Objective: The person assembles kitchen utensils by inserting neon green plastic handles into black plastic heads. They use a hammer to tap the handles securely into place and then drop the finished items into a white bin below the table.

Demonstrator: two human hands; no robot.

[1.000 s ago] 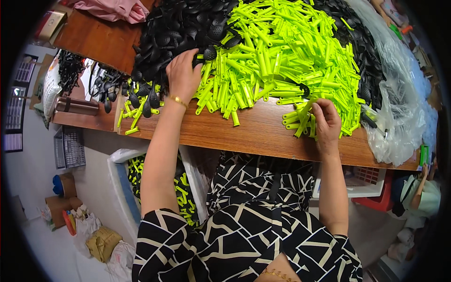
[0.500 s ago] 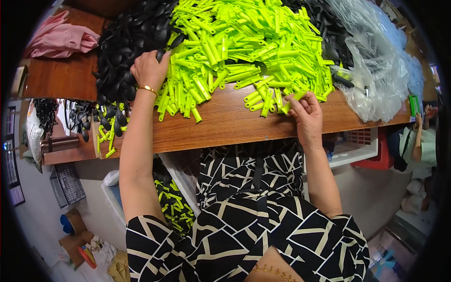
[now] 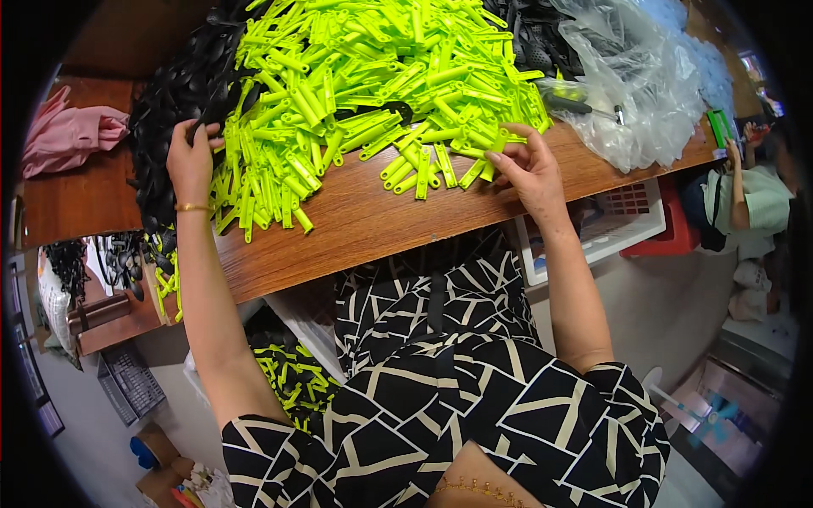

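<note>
My left hand (image 3: 191,165) is at the near edge of a heap of black plastic pieces (image 3: 174,89), fingers closed on a dark piece (image 3: 196,131) that they mostly cover. Some of these pieces have rounded, spoon-like ends. Beside it rises a large pile of lime-green plastic handles (image 3: 373,59), slim and with a hole at one end. On the pile's right side, my right hand (image 3: 535,176) pinches one lime-green handle (image 3: 496,152) between thumb and fingers. Several loose green handles (image 3: 422,173) lie on the wooden table just left of it.
A screwdriver (image 3: 569,104) and clear plastic bags (image 3: 639,93) lie right of the pile. Pink cloth (image 3: 72,135) rests at the left. Below the table are a white basket (image 3: 597,241) and a container of black and green parts (image 3: 292,381). Another person's arm (image 3: 737,182) shows at far right.
The view has shifted, so the table sits further left and tilts. My left hand has closed on a black piece. My right hand has tipped its green handle more upright, beside the pile.
</note>
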